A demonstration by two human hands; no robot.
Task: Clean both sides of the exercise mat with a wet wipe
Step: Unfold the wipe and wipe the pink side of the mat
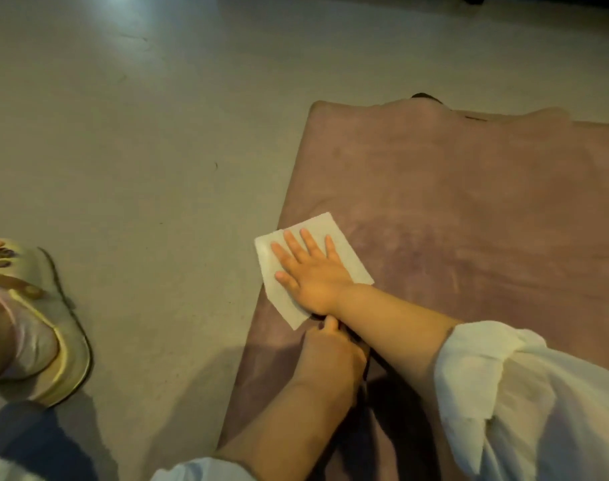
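At the bottom of the frame two arms in white sleeves cross over one mat (469,203), which fills the right half. The left hand (331,355) rests on the mat near its left edge, its fingers hidden under the other forearm, so its grip cannot be told. Just beyond it, the right hand (311,267) lies flat, fingers straight, pressing one white wipe (344,244) that overhangs the mat's left edge. One sandalled foot (29,321) stands at lower left. Bare grey floor (140,133) spreads across the upper left. No writing shows.
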